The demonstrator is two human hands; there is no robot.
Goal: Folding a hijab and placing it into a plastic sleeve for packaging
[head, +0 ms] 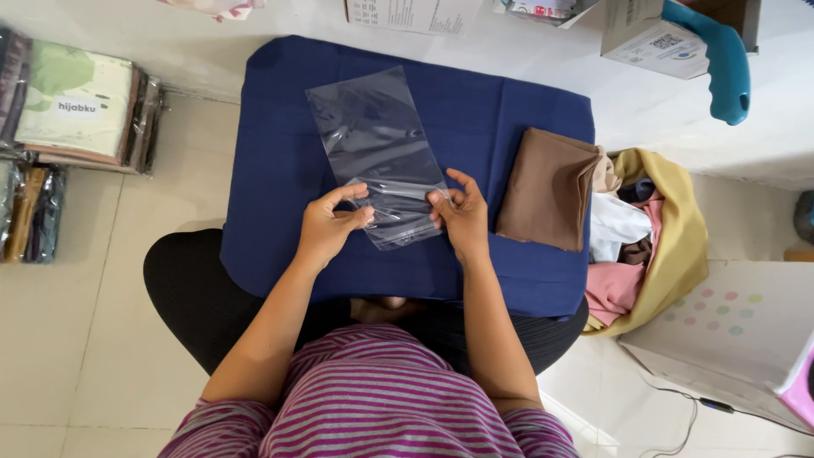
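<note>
At the middle of the frame, the left hand (329,227) and right hand (460,215) each pinch the near end of a clear plastic bag (377,153) lying on the blue cloth (500,119), a folded brown fabric (547,188) just right.

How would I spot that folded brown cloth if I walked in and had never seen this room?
Find the dark blue pad in front of the seated person, where both hands hold a clear plastic bag. The brown cloth lies on the pad's right edge, just beyond the right hand. It is the only neatly folded piece there; the yellow, pink and white cloth pile beside it is loose and crumpled.
</note>
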